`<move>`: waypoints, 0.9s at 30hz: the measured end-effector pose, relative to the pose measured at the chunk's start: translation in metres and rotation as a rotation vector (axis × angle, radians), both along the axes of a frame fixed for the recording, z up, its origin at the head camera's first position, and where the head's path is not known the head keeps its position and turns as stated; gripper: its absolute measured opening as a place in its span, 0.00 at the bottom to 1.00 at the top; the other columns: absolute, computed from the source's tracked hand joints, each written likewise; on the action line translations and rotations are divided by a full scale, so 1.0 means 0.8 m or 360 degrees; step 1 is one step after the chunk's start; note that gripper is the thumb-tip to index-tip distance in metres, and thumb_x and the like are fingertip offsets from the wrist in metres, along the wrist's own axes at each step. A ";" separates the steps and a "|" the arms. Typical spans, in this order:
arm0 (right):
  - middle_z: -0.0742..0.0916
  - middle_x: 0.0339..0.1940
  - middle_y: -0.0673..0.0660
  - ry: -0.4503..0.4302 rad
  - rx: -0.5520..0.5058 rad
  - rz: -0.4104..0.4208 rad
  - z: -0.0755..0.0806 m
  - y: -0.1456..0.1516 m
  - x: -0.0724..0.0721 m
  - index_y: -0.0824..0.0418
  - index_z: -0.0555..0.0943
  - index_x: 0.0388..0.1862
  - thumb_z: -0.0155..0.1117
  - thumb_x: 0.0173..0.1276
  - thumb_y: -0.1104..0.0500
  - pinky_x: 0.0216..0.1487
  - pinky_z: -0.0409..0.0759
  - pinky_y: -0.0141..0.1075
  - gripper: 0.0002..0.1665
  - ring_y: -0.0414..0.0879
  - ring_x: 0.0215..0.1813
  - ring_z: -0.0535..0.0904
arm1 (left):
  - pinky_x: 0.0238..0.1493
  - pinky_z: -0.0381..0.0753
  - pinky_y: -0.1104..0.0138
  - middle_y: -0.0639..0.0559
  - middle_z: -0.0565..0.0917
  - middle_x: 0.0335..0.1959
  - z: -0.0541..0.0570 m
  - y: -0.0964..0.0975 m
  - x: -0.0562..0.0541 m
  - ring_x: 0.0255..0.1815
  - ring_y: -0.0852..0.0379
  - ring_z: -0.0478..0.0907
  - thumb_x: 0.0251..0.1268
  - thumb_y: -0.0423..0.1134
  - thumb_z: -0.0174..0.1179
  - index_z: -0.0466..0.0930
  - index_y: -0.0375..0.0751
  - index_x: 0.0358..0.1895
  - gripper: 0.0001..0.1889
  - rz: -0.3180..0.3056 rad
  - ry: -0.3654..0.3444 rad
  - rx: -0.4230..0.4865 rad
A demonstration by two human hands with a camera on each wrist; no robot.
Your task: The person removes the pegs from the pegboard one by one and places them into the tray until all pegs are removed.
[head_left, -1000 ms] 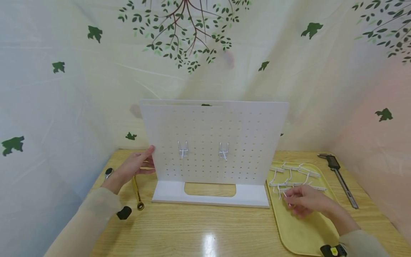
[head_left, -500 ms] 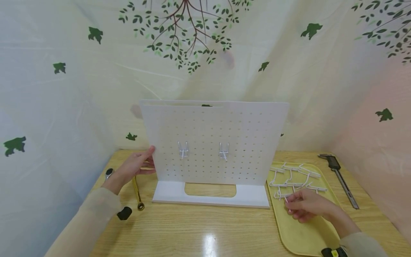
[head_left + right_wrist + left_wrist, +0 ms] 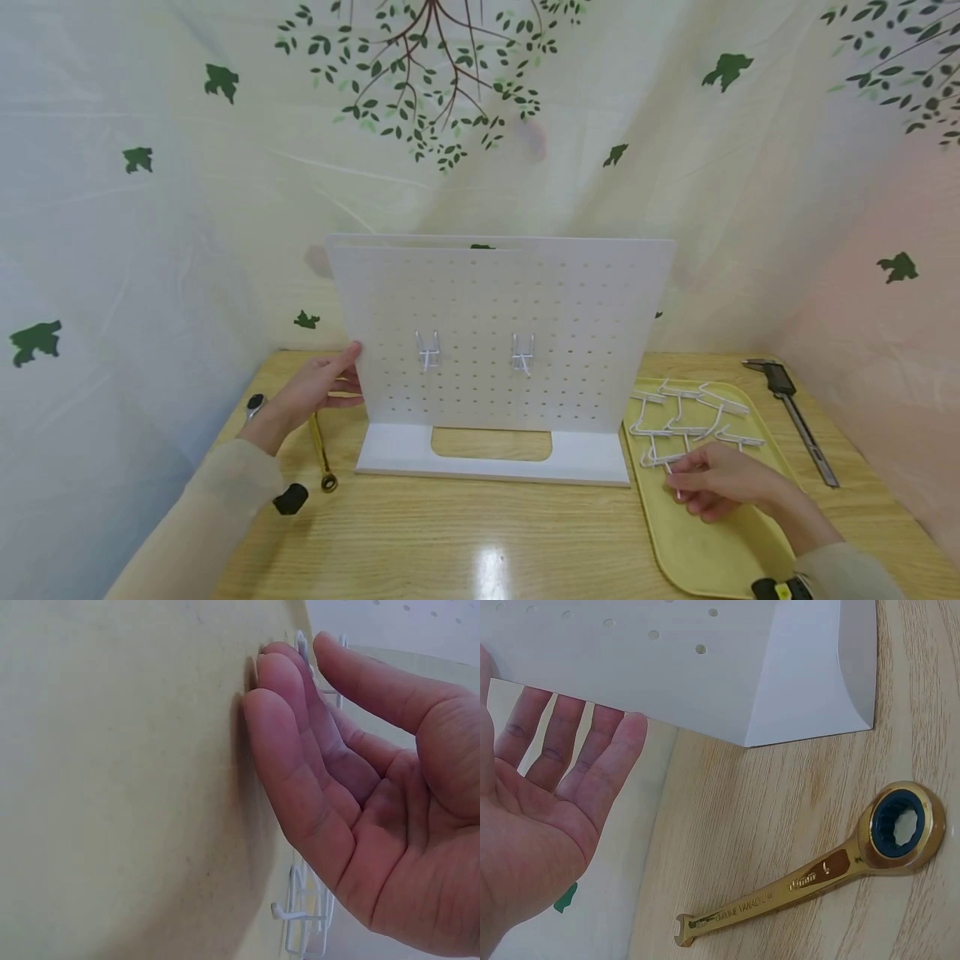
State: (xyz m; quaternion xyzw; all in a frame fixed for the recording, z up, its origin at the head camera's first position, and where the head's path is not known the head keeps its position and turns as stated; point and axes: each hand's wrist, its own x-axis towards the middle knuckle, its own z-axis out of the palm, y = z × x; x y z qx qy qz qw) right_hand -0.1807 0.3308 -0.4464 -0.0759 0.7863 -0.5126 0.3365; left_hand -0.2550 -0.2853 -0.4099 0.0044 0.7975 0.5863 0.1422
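Observation:
A white pegboard stands upright on its base, with two wire hooks, one left hook and one right hook, mounted on it. My left hand holds the board's left edge, thumb in front and fingers behind; the left wrist view shows those fingers partly hidden by the panel. Over the yellow tray, my right hand pinches a white wire hook between thumb and fingertips. Several loose wire hooks lie close by, towards the tray's far end.
A gold ratchet wrench lies left of the board. Beside it are a black object and, farther back, a small silver-and-black item. A caliper rests right of the tray on the wooden table.
My right hand has drawn slightly towards me with the hook, away from the other hooks, and barely moved in the last half second. My left hand has kept its place on the board.

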 end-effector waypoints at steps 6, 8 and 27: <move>0.88 0.31 0.55 -0.0003 0.0017 -0.0005 0.000 0.002 0.000 0.72 0.82 0.48 0.61 0.78 0.57 0.28 0.87 0.36 0.17 0.41 0.28 0.84 | 0.52 0.86 0.58 0.38 0.82 0.52 -0.002 -0.001 0.000 0.51 0.46 0.84 0.72 0.70 0.49 0.80 0.29 0.58 0.41 0.0003 0.0002 -0.0008; 0.88 0.31 0.56 -0.0001 0.0017 -0.0007 0.000 0.002 0.000 0.72 0.82 0.48 0.61 0.78 0.57 0.29 0.87 0.36 0.17 0.41 0.28 0.85 | 0.52 0.86 0.58 0.39 0.83 0.52 -0.002 -0.001 0.000 0.51 0.47 0.84 0.72 0.69 0.49 0.80 0.29 0.58 0.41 0.0005 -0.0002 -0.0007; 0.88 0.35 0.58 0.0017 0.0052 0.0011 0.024 -0.003 0.003 0.75 0.79 0.52 0.62 0.77 0.55 0.34 0.89 0.43 0.21 0.49 0.34 0.86 | 0.51 0.86 0.58 0.39 0.83 0.51 -0.004 -0.001 -0.003 0.50 0.47 0.84 0.72 0.69 0.50 0.79 0.28 0.58 0.41 0.0015 -0.0010 0.0019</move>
